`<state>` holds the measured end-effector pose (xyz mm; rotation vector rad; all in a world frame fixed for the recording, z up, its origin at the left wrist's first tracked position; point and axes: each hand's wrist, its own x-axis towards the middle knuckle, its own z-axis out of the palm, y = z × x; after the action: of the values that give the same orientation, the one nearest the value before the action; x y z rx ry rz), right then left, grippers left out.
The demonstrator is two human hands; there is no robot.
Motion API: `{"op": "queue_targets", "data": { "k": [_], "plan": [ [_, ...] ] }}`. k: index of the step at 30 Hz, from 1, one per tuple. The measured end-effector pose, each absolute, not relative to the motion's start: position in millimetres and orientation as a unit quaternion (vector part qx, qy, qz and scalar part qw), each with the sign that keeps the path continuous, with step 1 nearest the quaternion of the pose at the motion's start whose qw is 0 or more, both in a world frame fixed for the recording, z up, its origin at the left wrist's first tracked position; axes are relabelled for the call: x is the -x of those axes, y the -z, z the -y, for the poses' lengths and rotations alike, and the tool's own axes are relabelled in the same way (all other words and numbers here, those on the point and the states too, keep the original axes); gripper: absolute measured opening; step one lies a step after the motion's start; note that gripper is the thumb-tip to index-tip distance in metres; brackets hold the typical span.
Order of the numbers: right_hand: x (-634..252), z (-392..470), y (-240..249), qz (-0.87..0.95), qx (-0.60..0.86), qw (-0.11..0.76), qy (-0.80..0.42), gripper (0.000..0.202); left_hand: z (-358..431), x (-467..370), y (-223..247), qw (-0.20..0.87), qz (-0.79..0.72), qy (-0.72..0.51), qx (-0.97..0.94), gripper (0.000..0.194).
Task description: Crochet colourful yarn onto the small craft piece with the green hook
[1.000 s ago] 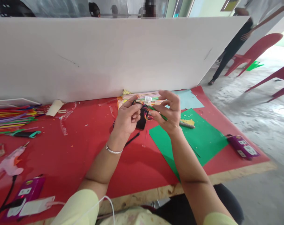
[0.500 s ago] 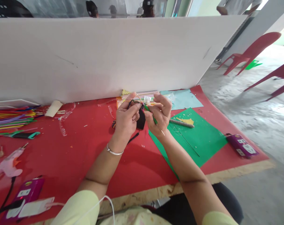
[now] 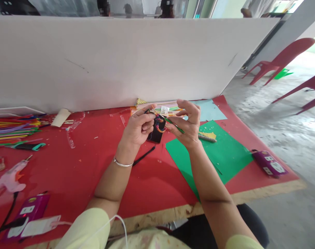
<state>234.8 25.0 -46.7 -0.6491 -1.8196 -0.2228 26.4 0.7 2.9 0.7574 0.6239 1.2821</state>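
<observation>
Holding green tool (image 3: 175, 126) (right hand (image 3: 187, 124)), multicoloured yarn (image 3: 161, 129)

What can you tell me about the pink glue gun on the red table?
The glue gun has a pale pink body that looks like plastic, with a thin, metal-looking nozzle and a bright orange trigger. It lies on its side on the red table covering, at the left of the picture, nozzle pointing up and to the right. A black cord leaves the rounded end of its grip and runs down and left. Nobody is touching it. I can't tell if it's hot.
</observation>
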Motion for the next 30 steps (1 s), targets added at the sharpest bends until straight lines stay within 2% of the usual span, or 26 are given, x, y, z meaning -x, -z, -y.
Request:
{"op": "queue_targets", "data": {
  "k": [8,15,22,30],
  "plan": [
    [-236.4,-27.2,48.0,0.768,0.273,0.571,0.098,0.028,-2.5,-22.8,-5.7,0.695,-0.283,-0.574,-0.326,0.032],
    [-241.6,-27.1,40.5,0.783,0.283,0.541,0.117,0.022,-4.4,-24.4,-2.5,0.622,-0.299,-0.635,-0.348,0.031],
    [-242.4,-19.5,31.4,0.794,0.248,0.536,0.143,0.013,-5.2,-16.6,-5.1,0.602,-0.329,-0.622,-0.379,0.031],
    [-250.7,-12.8,19.3,0.833,0.246,0.495,-0.015,0.024,-10.3,-4.1,-2.6,0.657,-0.326,-0.534,-0.420,0.030]
  ]
}}
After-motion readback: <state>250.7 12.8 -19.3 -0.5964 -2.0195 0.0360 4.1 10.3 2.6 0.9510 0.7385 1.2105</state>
